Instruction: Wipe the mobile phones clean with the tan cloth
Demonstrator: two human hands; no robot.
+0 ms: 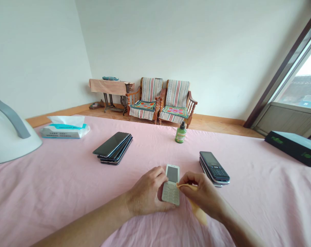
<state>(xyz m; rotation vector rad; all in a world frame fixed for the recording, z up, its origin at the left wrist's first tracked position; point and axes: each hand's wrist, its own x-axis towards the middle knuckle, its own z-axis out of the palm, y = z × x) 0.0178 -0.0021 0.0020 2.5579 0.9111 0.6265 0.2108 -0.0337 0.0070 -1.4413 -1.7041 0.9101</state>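
A white keypad phone (171,188) lies face up on the pink cloth in front of me, its screen at the far end. My left hand (150,192) is closed around its left side, with the thumb at the near end and fingers at the upper left edge. Pinched between the thumb and fingers of my right hand (200,190) is a yellow cloth (198,209), whose tip touches the phone's right edge beside the keypad. The rest of the cloth hangs below that hand. Part of the phone's left side is hidden by my fingers.
Beyond my right hand is a stack of keypad phones (214,167); a stack of smartphones (113,147) lies at left. A green bottle (180,133), tissue pack (65,130), white appliance (14,137) and black box (294,147) stand around. Two chairs (151,89) are behind the pink-covered surface (150,144).
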